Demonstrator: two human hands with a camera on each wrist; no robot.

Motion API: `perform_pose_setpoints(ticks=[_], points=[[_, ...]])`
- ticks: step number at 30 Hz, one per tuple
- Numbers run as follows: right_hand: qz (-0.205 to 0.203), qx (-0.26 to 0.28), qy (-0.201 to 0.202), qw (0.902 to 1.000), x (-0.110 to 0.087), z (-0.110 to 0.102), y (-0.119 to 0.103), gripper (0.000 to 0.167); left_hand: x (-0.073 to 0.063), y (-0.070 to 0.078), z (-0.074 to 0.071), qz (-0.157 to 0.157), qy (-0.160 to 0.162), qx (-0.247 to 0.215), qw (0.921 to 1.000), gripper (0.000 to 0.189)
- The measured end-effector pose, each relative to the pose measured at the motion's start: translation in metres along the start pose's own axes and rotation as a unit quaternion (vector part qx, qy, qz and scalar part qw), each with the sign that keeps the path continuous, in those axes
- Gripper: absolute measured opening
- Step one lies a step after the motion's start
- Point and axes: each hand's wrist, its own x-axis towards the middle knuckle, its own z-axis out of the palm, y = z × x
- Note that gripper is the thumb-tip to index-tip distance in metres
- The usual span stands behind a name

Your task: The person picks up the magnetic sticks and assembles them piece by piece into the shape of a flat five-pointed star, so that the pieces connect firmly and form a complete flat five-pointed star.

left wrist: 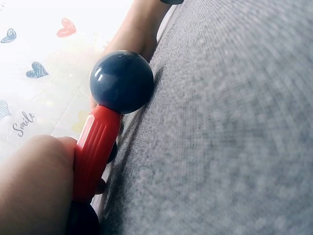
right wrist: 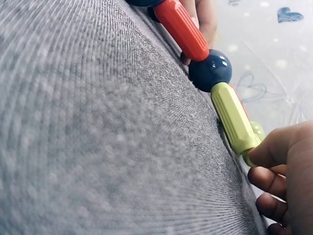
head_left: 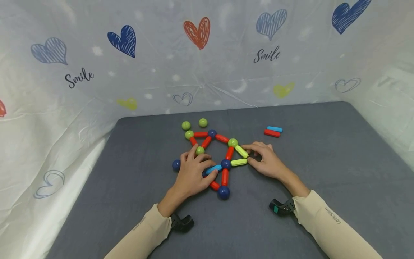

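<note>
A flat frame of magnetic rods and balls lies on the dark grey cloth. My left hand (head_left: 195,172) spans its left part, thumb and fingertip on either side of a light blue rod (head_left: 213,169). A green ball (head_left: 200,150) sits at its forefinger. The thumb also lies along a red rod (left wrist: 98,147) in the left wrist view, leading to a dark blue ball (left wrist: 122,81). My right hand (head_left: 266,160) pinches two yellow-green rods (head_left: 239,162) where their free ends meet. These rods run from a dark blue ball (head_left: 226,164) and a green ball (head_left: 233,142).
Two loose green balls (head_left: 203,122) lie behind the frame. A dark blue ball (head_left: 176,165) shows left of my left hand. At the back right lie a light blue rod (head_left: 275,129) and a red rod (head_left: 272,133). A printed curtain (head_left: 226,72) hangs behind the table.
</note>
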Motion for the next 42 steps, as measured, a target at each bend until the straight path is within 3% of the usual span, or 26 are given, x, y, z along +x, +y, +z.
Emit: perform_pose_setpoints(ticks=[7,16,30,37,42], points=[[0.062,0.063,0.019,0.9959,0.002,-0.001,-0.003,0.039,-0.001,-0.001,0.000,0.000,0.001,0.004,1.0000,0.025],[0.147,0.133,0.025,0.9799,0.018,-0.004,-0.018,0.042,-0.001,0.002,0.001,-0.003,0.000,0.013,0.9999,0.025],[0.152,0.236,0.030,0.9592,0.099,0.023,-0.051,0.042,-0.002,0.002,-0.002,0.004,0.003,0.008,1.0000,0.026],[0.216,0.238,0.011,0.9469,0.135,0.040,-0.048,0.043,-0.002,0.001,-0.002,0.006,0.010,0.003,0.9999,0.026],[0.247,0.210,-0.012,0.9459,0.155,0.044,-0.042,0.045,-0.002,-0.001,-0.002,0.006,0.011,0.007,0.9999,0.026]])
